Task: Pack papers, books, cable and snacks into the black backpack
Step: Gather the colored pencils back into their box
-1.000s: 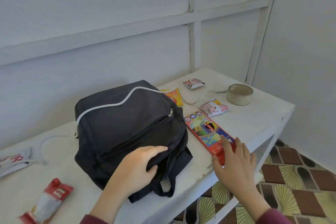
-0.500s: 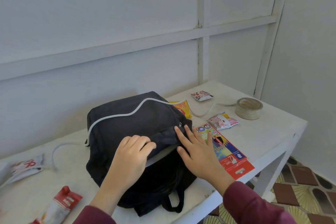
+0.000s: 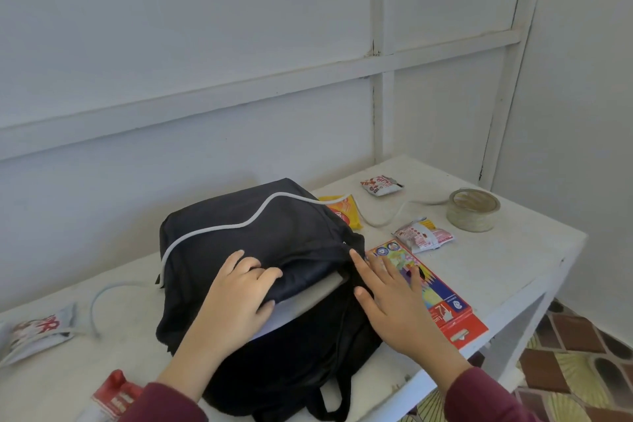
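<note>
Head view: the black backpack [image 3: 260, 236] lies flat in the middle of the white worktop [image 3: 513, 260], its mouth turned toward you. Your left hand [image 3: 236, 295] has a closed grip on the upper flap, fingers curled over the cloth and thumb beneath. I judge you are lifting it so the mouth stays wide for loading. Your right hand [image 3: 387, 298] has an open grip: its straight fingers rest against the bag's right edge, partly over the coloured pencil box [image 3: 442, 305], likely to steady that side. A pale edge, seemingly papers [image 3: 308, 298], shows in the gap under the flap, so some packing looks done. The white cable [image 3: 219, 229] is not yet in; it runs across the top of the bag toward the tape roll [image 3: 474, 209] at the right of the frame. Snacks are out too: an orange packet [image 3: 342, 212] at the bag's far right corner, a red and white packet [image 3: 423, 235] just beyond the pencil box, and a red packet [image 3: 116, 394] at the lower left.

Against half a second ago, the flap is raised further and more of the pale edge shows, while your right hand lies at much the same place. A second ago that hand was on the pencil box at the worktop's front edge
</note>
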Demonstrator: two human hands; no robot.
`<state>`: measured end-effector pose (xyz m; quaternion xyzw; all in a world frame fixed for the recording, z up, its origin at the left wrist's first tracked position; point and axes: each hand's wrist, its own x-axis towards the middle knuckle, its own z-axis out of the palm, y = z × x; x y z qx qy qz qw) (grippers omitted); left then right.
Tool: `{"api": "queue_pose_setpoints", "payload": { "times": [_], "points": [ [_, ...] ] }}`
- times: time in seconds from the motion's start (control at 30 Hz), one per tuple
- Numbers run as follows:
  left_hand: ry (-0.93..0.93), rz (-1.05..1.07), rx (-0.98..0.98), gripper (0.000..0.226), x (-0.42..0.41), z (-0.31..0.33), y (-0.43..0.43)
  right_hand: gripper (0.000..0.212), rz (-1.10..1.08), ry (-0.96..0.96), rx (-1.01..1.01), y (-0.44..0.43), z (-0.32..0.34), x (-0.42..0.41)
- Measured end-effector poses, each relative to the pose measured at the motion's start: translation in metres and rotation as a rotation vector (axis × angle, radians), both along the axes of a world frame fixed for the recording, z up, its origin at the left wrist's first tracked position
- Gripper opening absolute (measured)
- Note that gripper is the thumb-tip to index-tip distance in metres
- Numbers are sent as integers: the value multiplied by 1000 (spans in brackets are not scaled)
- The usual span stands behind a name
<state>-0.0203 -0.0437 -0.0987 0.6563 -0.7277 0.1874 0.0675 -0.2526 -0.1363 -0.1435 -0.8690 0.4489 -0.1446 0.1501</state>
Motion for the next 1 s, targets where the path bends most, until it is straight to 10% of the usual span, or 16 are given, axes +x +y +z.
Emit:
{"api": "queue_pose_setpoints", "payload": {
  "times": [0.17, 0.3, 0.43, 0.53, 0.77, 1.0],
  "points": [
    [480, 150, 213, 29, 29, 35, -19, 61, -146, 88, 117, 12, -5, -26],
    [853, 171, 229, 53, 51, 45, -37, 99, -147, 151, 100, 22, -15, -32],
    [635, 119, 66, 57, 38, 32, -37, 125, -169, 210, 95, 25, -15, -32],
    [338, 35, -127, 47, 32, 21, -33, 79, -195, 218, 67, 24, -18, -33],
    [-85, 92, -166, 34, 32, -8, -12, 58, -315, 277, 14, 22, -27, -46],
    [-132, 211, -31, 94, 42, -12, -6, 83, -426, 262, 20, 21, -24, -50]
  ]
}}
